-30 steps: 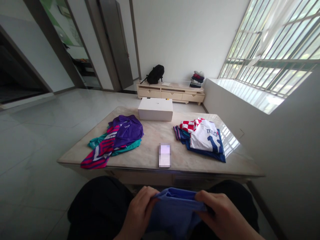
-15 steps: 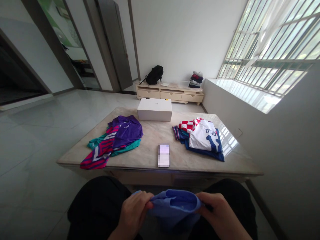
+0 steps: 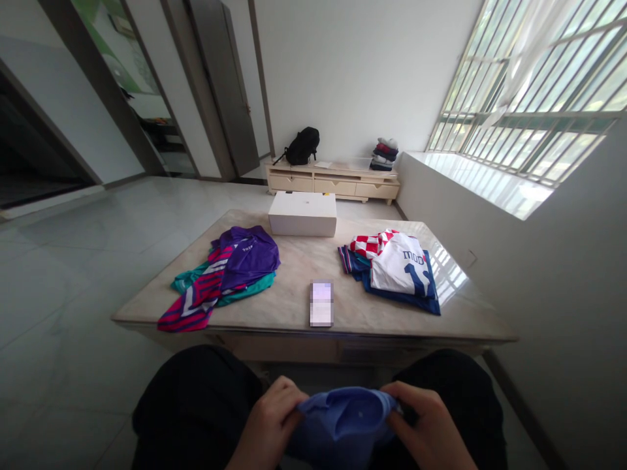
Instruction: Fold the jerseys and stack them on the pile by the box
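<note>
While hands (image 3: 274,412) (image 3: 427,412) hold cloth (image 3: 326,427), a shirt (image 3: 392,271) reads "MOD".

We seem to be in a home's living room: behind the table (image 3: 298,281) stands a drawer cabinet (image 3: 336,188), beyond the table's left end a door (image 3: 228,98), off its right side a barred window (image 3: 533,98).

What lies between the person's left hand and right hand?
In the head view, a blue garment spans the gap, held by the left hand and the right hand.
</note>
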A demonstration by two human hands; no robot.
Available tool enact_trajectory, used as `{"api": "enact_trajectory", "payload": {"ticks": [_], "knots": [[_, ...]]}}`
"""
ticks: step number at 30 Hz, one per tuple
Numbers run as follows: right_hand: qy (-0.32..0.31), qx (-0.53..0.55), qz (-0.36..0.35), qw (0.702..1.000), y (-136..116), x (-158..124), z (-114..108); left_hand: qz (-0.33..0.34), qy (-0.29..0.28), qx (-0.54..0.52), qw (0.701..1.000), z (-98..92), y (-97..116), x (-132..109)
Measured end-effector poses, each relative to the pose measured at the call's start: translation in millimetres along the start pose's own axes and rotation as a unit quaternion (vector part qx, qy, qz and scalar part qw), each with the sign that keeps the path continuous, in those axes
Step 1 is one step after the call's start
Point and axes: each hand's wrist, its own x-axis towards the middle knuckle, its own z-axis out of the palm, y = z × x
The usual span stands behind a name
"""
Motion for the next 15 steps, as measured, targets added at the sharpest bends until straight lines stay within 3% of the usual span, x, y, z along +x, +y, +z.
{"api": "enact_trajectory", "payload": {"ticks": [3, 8, 12, 15], "knots": [[-0.009, -0.006, 0.012, 1.0, 3.1, 0.5, 1.9, -0.086, -0.027, 0.003, 0.996, -0.5, 0.5, -3.0], [-0.031, -0.011, 0.024, 0.999, 8.5, 2.5, 3.3, -0.104, -0.031, 0.018, 0.994, -0.3, -2.4, -8.3], [-0.026, -0.015, 0.055, 0.998, 19.7, 3.2, 6.2, -0.156, -0.085, -0.01, 0.984, 8.3, -6.4, -15.3], [-0.034, 0.054, 0.071, 0.995, 29.9, 7.5, 11.1, -0.206, -0.123, -0.027, 0.97, 16.7, -11.8, -15.1]]}}
